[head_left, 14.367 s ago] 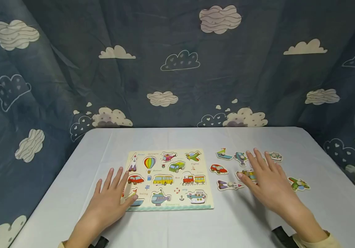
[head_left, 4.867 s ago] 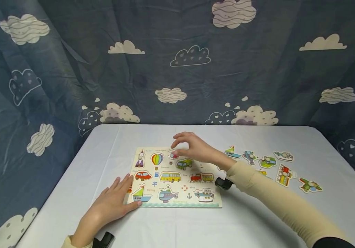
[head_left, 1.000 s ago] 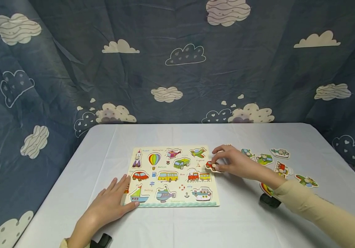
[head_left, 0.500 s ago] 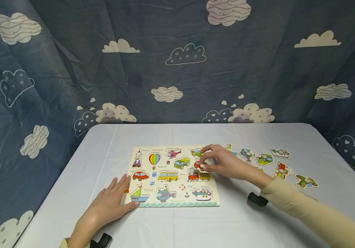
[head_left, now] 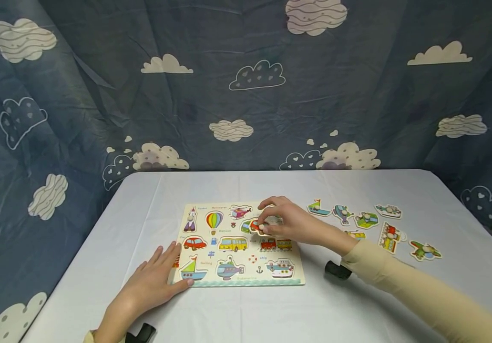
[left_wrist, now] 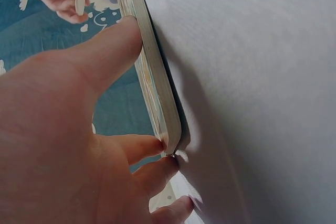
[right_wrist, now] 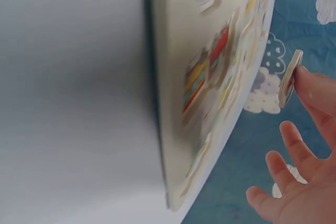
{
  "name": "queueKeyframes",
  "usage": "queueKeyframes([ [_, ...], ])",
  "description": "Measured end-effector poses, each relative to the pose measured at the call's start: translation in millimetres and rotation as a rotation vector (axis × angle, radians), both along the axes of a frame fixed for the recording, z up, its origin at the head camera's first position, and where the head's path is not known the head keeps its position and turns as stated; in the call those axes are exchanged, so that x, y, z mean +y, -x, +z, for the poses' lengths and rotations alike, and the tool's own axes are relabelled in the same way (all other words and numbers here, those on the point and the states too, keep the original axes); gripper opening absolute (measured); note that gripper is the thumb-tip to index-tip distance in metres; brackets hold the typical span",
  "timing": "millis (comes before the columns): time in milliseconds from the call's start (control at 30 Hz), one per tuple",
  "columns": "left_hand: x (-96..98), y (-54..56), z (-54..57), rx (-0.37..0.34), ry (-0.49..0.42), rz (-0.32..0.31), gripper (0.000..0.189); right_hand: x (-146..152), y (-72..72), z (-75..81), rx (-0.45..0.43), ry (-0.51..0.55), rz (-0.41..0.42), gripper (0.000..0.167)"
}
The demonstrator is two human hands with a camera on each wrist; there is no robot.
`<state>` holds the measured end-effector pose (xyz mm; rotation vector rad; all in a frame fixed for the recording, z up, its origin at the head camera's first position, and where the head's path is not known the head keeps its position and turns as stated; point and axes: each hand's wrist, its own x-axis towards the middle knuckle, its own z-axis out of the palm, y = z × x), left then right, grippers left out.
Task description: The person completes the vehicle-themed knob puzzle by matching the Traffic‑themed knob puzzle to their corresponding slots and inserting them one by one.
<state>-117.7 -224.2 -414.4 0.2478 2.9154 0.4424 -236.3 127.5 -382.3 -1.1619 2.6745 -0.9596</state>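
Note:
In the head view a picture puzzle board lies flat on the white table. My right hand pinches a red car puzzle piece above the board, over the green truck picture. In the right wrist view that piece is seen edge-on between thumb and finger, clear of the board, with the other fingers spread. My left hand rests at the board's lower left corner. Its thumb lies on the front edge and its fingers lie along the left side. A rocket piece with a knob sits in the board's upper left slot.
Right of the board lie loose pieces: a sailboat, a submarine, a truck, a ship, a train and a plane. A yellow bus piece is partly hidden by my right arm.
My right hand has carried the red car piece leftward from the board's right edge to above the truck picture. Earlier, the rocket piece went from the table into its slot. The left hand stays put.

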Motion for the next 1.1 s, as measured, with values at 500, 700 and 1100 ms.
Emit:
queueKeyframes([
  [500, -1.0, -0.2, 0.1, 0.005, -0.005, -0.003, 0.097, -41.0, 4.5, 4.5, -0.012, 0.037, 0.085, 0.012],
  [700, -1.3, 0.4, 0.5, 0.000, -0.002, -0.001, 0.097, -58.1, 10.1, 0.7, -0.097, 0.071, 0.104, 0.011],
  [1100, -2.8, 1.2, -0.1, -0.010, 0.000, -0.002, 0.098, -91.9, 18.1, -1.9, -0.097, 0.064, 0.188, 0.012],
])
